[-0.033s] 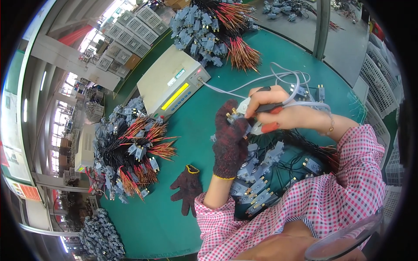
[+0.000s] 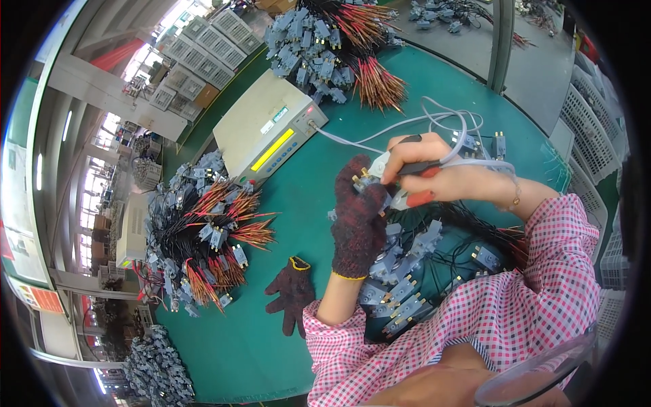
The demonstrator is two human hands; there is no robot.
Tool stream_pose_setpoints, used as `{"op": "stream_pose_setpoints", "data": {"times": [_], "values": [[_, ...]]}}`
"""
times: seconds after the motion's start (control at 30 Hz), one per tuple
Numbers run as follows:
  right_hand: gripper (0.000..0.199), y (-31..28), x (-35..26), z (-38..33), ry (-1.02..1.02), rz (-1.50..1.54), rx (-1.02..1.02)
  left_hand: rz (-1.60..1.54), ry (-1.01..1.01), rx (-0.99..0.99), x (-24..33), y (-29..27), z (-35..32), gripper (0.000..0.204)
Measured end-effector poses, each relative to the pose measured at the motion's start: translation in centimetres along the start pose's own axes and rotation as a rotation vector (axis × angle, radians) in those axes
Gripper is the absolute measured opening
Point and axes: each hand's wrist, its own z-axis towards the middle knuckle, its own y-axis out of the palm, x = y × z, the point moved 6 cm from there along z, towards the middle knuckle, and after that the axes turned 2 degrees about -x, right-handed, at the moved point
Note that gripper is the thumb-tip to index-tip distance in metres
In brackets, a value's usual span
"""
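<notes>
My left hand [image 2: 356,227], in a dark knitted glove with a yellow cuff, is closed around a small grey connector [image 2: 367,182] whose brass pins stick out past the fingers. My bare right hand [image 2: 441,173] grips test clips [image 2: 415,199] with red and black handles, their tips right against the gloved hand. Exact contact between clips and pins is hidden by fingers. A grey cable [image 2: 339,140] runs from the clips to a beige bench meter [image 2: 251,119] with a lit yellow display. Below my hands lie several loose grey connectors [image 2: 400,298] on black wires.
A wired bundle of grey connectors [image 2: 203,234] with red ends lies at left, another heap [image 2: 308,54] at the back. An unworn dark glove [image 2: 291,295] rests on the green table [image 2: 237,359]. White plastic baskets [image 2: 590,122] stand at right; a metal post [image 2: 500,47] rises behind.
</notes>
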Motion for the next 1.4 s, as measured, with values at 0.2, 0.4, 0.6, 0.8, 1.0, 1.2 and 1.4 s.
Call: {"op": "stream_pose_setpoints", "data": {"times": [0.2, 0.4, 0.6, 0.8, 1.0, 1.2, 1.4], "values": [[0.027, -0.1, -1.0, 0.1, -0.013, -0.103, -0.001, 0.050, -0.031, 0.042, 0.0, 0.0, 0.0, 0.050], [0.024, 0.0, -1.0, 0.2, -0.023, -0.092, -0.001, 0.014, -0.003, 0.010, -0.1, 0.3, 0.1, 0.050], [0.018, 1.1, 1.8, 0.0, 0.149, 0.207, 0.045, -0.033, 0.003, -0.005, -0.3, 0.2, 0.1, 0.059], [0.018, 1.4, 4.0, -0.9, 0.354, 0.598, 0.119, -0.082, -0.038, -0.010, -0.4, 0.0, 0.0, 0.062], [0.020, 0.5, 1.6, 0.7, 0.050, 0.215, -0.082, -0.132, -0.070, 0.014, -0.5, -0.2, 0.2, 0.056], [0.021, 1.0, 0.7, 0.0, -0.058, 0.047, -0.009, -0.107, -0.057, 0.023, -0.6, -0.5, 0.3, 0.052], [0.020, 1.3, 1.9, -0.2, 0.046, 0.221, 0.036, -0.034, -0.010, 0.044, -0.8, -1.2, 0.5, 0.051]]}}
